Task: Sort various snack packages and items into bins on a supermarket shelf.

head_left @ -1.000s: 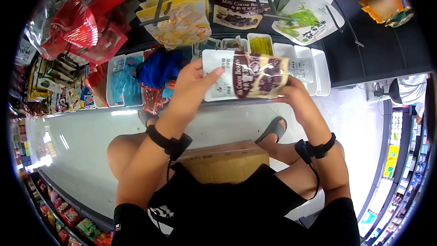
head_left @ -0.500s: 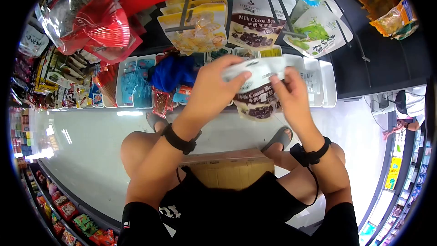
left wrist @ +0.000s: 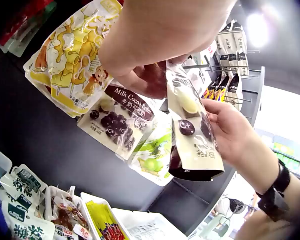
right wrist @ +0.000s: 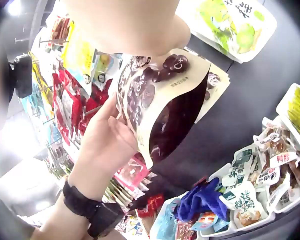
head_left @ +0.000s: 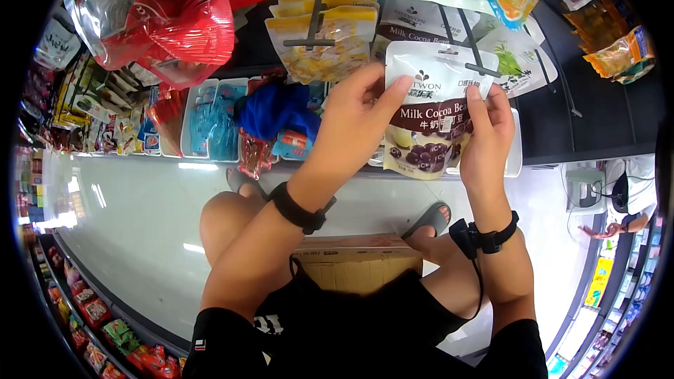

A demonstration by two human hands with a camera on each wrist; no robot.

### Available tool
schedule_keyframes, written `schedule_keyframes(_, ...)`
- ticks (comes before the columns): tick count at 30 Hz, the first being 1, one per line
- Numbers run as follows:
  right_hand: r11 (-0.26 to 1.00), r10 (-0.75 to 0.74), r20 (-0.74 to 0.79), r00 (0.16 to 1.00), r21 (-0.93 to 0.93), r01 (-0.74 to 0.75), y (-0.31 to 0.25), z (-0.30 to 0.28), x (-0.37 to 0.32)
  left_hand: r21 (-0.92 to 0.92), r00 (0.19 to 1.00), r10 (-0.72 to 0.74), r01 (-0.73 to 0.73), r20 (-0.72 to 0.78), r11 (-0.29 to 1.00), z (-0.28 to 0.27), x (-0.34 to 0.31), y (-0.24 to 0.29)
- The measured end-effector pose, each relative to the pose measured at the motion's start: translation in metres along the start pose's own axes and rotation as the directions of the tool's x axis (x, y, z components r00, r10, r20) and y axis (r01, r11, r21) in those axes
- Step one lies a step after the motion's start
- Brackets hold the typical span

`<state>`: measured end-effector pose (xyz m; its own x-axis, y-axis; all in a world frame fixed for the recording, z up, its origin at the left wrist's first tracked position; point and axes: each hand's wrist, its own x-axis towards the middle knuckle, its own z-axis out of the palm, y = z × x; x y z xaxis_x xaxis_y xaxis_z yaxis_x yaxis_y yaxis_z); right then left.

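Note:
A Milk Cocoa Beans pouch [head_left: 427,133] is held upright by both hands in the head view, its top edge beside a metal hook [head_left: 483,69]. The left hand [head_left: 358,116] pinches its left edge, thumb on the front. On the right edge the right hand [head_left: 487,130] pinches it, thumb also in front. Behind it hang more cocoa bean pouches [left wrist: 115,122], seen in the left wrist view. From below, the held pouch [right wrist: 162,95] shows its dark bottom fold in the right wrist view. Whether the hook passes through its hole is unclear.
Yellow pouches [head_left: 319,42] hang at the left and a green-printed pouch [head_left: 516,56] at the right. A large red bag [head_left: 175,28] juts out at upper left. Below are white trays with a blue cloth [head_left: 277,111]. A cardboard box [head_left: 361,267] stands between the legs.
The pouch has gone from lying sideways to upright, facing the camera, and moved up to the hooks. Both hands have shifted their hold to its side edges.

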<state>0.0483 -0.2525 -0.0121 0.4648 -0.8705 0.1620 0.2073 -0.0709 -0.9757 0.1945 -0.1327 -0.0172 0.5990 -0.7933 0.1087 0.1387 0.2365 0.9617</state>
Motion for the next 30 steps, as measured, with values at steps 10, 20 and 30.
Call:
schedule_keyframes(10,0.997,0.029,-0.071,0.997,0.078,-0.024,0.013,0.006,0.011,0.038,0.997,0.065,-0.064,-0.029,0.997,0.006,0.008,-0.009)
schedule_keyframes(20,0.990,0.016,-0.158,0.987,0.141,0.007,0.014,0.015,0.012,0.121,0.998,0.055,-0.049,-0.042,0.991,0.001,0.004,-0.005)
schedule_keyframes(30,0.989,-0.009,-0.197,0.980,0.141,0.037,0.017,0.022,0.019,0.310,0.976,0.195,-0.158,-0.092,0.937,0.001,0.005,-0.012)
